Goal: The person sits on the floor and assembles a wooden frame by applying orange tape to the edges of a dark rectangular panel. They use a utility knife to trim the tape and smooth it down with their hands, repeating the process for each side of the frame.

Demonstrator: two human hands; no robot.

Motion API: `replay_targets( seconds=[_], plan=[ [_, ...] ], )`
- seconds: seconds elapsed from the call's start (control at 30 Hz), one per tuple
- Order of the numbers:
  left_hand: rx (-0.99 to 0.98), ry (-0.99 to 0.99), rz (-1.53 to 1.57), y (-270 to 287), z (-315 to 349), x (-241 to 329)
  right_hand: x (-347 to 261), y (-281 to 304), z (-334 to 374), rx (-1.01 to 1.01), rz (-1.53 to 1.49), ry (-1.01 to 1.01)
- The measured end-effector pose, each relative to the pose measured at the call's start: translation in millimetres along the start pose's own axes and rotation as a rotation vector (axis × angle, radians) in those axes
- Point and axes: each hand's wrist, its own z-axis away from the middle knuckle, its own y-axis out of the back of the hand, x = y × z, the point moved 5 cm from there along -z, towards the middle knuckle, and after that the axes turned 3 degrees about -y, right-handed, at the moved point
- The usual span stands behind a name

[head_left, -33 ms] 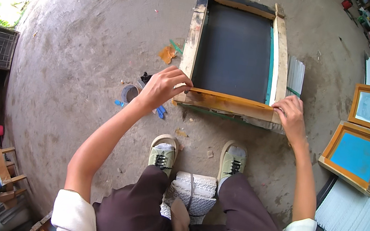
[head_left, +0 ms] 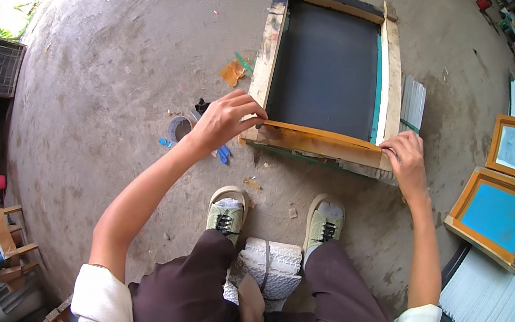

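Note:
A wooden screen frame point(head_left: 266, 52) with a dark mesh panel point(head_left: 328, 68) lies in front of me, its right inner side lined in white and green. Along its near rail runs a strip of brown tape point(head_left: 315, 132), stretched between my two hands. My left hand point(head_left: 232, 117) pinches the strip's left end at the near left corner. At the near right corner, my right hand point(head_left: 403, 154) pinches the other end between thumb and fingers. Part of each fingertip grip is hidden.
A roll of tape point(head_left: 180, 129) and a blue-handled tool point(head_left: 224, 154) lie left of the frame. Orange scraps point(head_left: 232, 72) litter the floor. Two smaller screen frames point(head_left: 496, 210) rest on stacked white sheets point(head_left: 482, 308) at right. A wrapped white bundle point(head_left: 267, 266) is between my legs.

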Motion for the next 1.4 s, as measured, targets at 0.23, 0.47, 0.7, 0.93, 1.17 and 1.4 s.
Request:
replay_targets(
  seconds=[0.23, 0.47, 0.7, 0.93, 1.17, 1.4],
  plan=[
    [0.022, -0.121, -0.096, -4, 10, 4, -5, 1, 8, 0.008, 0.044, 0.088],
    [-0.013, -0.244, -0.259, -10, 16, 14, -7, -15, 29, 0.104, 0.252, 0.254],
    [-0.071, -0.263, -0.291, -11, 18, 16, -12, -21, 35, 0.122, 0.305, 0.29],
    [-0.103, -0.277, -0.308, -16, 21, 14, -10, -24, 41, 0.092, 0.347, 0.313],
    [-0.094, -0.253, -0.455, -22, 47, 13, -11, -24, 62, 0.1, 0.388, 0.239],
    [-0.168, -0.087, -0.542, -33, 67, 26, -98, -91, 1, 0.028, 0.103, 0.136]
  ],
)
